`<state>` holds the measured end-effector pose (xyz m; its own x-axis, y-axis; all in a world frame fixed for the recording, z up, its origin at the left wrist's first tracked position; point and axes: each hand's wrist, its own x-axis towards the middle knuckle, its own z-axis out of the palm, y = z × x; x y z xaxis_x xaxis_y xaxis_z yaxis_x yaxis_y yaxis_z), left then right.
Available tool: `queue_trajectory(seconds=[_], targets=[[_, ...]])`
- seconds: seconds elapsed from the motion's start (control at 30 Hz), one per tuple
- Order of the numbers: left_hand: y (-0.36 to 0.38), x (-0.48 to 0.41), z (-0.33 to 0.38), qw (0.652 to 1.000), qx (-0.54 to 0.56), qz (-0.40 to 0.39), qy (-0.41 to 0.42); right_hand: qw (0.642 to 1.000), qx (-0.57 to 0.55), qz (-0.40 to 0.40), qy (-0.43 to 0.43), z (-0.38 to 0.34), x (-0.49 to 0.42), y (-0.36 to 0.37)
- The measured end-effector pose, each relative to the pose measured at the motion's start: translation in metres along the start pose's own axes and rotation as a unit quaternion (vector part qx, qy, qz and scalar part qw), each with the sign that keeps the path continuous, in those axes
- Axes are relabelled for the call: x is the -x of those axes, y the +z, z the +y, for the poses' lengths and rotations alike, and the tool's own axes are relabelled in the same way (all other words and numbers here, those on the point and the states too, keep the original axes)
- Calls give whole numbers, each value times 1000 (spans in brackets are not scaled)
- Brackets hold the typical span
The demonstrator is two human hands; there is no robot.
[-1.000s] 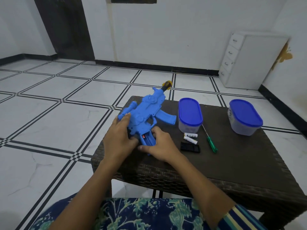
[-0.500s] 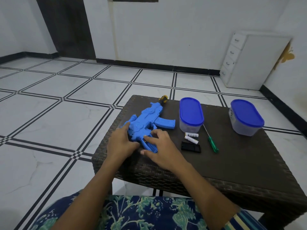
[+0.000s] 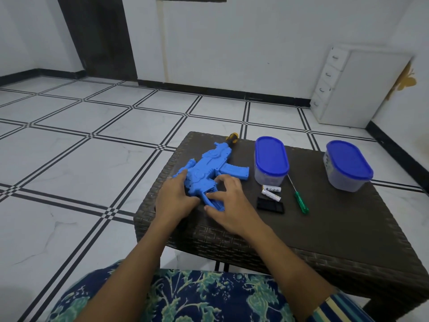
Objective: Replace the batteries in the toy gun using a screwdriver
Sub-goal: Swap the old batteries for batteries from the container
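The blue toy gun (image 3: 210,167) lies flat on the table (image 3: 336,228), the left hand (image 3: 175,201) resting straight-fingered on its rear, the right hand (image 3: 228,206) spread loosely over its grip, batteries (image 3: 271,192) to its right.

A blue plastic toy gun (image 3: 209,168) lies flat on its side beneath the left hand (image 3: 174,201) and right hand (image 3: 228,201), its yellow-tipped muzzle pointing away. Just right of the right hand lie two white batteries (image 3: 271,191), a black battery cover (image 3: 270,205), then a green-handled screwdriver (image 3: 299,201).
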<state>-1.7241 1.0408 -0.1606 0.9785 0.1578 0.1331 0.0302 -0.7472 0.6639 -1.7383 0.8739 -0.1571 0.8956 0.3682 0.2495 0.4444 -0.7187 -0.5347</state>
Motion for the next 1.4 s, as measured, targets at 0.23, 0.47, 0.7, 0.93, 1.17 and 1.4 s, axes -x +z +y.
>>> queue_trajectory(seconds=[0.23,0.47,0.7,0.93,1.17,1.4], targets=[[0,1,-2,1000,4,-3,10,1000,2,-6,7,0,2,-3],[0,0,-1,1000,14,-5,4,999,30,-16,6,1,12,-8],[2,2,-2,1000,13,3,20,997,73,-18,15,-3,19,-13],[4,8,13,993,-84,-44,73,998,57,-21,8,2,17,-11],[5,17,29,980,-170,-27,103,993,116,-1,12,-3,18,-10],[5,21,42,964,-248,-57,76,992,126,-6,17,-5,20,-10]])
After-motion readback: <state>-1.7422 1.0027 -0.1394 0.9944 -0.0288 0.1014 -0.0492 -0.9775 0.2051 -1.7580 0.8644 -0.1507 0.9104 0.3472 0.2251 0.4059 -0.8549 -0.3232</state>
